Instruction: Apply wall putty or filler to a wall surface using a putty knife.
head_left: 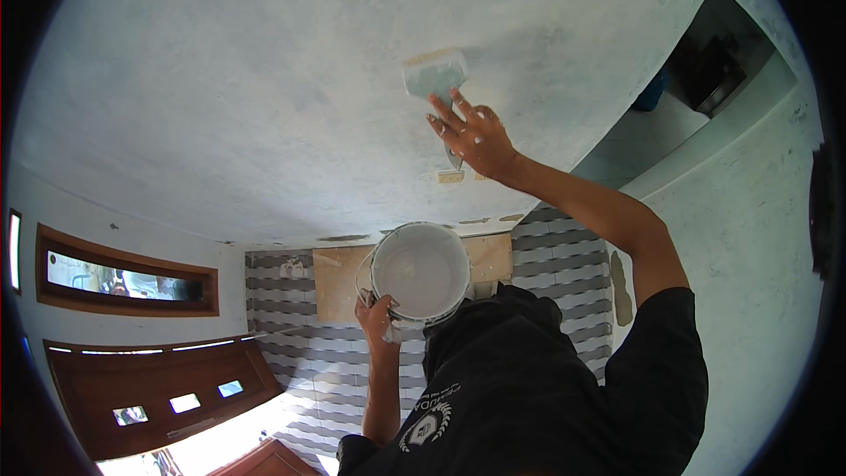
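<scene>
My right hand (480, 139), specked with white, is closed around the handle of a wide flat paintbrush (435, 78). The brush points upward, its pale, paint-coated head lying against the whitish wall (264, 79). Lower down, close to my body, my left hand (379, 316) grips the side of a white bucket (464, 257) near its rim. A thin wire handle hangs on the bucket's left side. Inside is whitish paint (414, 278). Something pale, like a rag, shows under my left fingers; I cannot make out what it is.
A tan board (339, 286) lies on the grey patterned tile floor (564, 256) behind the bucket. At the right is a wall opening (661, 132) with dark things inside. A wooden door (163, 392) and a framed window (128, 278) are at the left. Wall outlets (450, 177) sit below my right hand.
</scene>
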Demonstrator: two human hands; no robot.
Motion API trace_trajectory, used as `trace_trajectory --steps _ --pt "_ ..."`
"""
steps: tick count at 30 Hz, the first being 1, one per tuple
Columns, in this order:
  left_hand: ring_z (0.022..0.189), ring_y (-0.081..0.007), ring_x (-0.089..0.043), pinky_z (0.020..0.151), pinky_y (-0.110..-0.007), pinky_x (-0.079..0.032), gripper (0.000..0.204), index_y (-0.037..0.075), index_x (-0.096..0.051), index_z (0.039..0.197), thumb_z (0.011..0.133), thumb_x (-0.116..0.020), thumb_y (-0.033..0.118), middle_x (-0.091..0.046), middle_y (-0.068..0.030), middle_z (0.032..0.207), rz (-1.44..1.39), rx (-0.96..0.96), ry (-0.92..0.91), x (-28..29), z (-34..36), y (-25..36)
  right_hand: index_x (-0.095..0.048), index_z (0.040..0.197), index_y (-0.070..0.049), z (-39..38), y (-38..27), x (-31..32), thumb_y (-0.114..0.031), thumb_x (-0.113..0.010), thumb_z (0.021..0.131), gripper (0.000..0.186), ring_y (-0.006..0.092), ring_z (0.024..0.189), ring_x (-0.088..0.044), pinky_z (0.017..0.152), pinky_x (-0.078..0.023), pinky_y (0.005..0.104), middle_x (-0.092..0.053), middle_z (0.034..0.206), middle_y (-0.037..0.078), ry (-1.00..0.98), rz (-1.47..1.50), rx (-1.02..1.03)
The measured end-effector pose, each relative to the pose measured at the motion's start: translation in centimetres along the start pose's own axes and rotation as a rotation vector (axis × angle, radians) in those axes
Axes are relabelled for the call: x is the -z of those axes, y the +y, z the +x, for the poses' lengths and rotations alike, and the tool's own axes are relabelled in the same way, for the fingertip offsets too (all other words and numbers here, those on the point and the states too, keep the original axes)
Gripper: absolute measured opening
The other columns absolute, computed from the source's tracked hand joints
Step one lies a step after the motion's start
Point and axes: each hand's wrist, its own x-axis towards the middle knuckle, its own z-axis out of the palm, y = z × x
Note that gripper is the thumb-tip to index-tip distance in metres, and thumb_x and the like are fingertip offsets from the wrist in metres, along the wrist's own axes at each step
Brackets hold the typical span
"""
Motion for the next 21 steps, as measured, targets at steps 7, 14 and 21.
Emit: trace_trajectory --steps 7,14,21 --pt "0.056 -0.0151 -0.053 0.051 -0.025 -0.042 0.013 0.005 -0.049 0.076 0.066 -0.055 0.000 -0.054 -0.0056 0.066 -0.046 -0.038 0.028 -0.4 -0.3 0.1 -0.066 0.105 -0.011 -3.3 -1.1 -0.1 -0.018 -0.060 0.079 0.028 0.0297 0.115 -0.050 0.063 -0.053 0.0363 -0.053 0.129 0.012 -0.152 0.148 0.050" --pt "0.061 -0.0167 -0.055 0.060 -0.028 -0.045 0.013 0.005 -0.049 0.077 0.066 -0.054 -0.002 -0.056 -0.0076 0.070 -0.053 -0.031 -0.061 0.8 0.1 -0.2 -0.068 0.084 -0.014 8.8 2.9 6.6 -0.019 -0.062 0.074 0.013 0.0265 0.076 -0.066 0.062 -0.051 0.0402 -0.066 0.074 0.008 -0.388 0.224 -0.079" --pt "0.059 -0.0169 -0.053 0.059 -0.027 -0.043 0.016 0.008 -0.043 0.073 0.067 -0.055 -0.003 -0.055 -0.0072 0.068 -0.060 0.006 -0.082 -0.6 -0.7 1.2 -0.066 0.099 -0.010 18.1 9.2 17.3 -0.029 -0.066 0.080 0.027 0.0247 0.095 -0.063 0.068 -0.052 0.0368 -0.064 0.108 0.011 -0.333 0.259 -0.197"
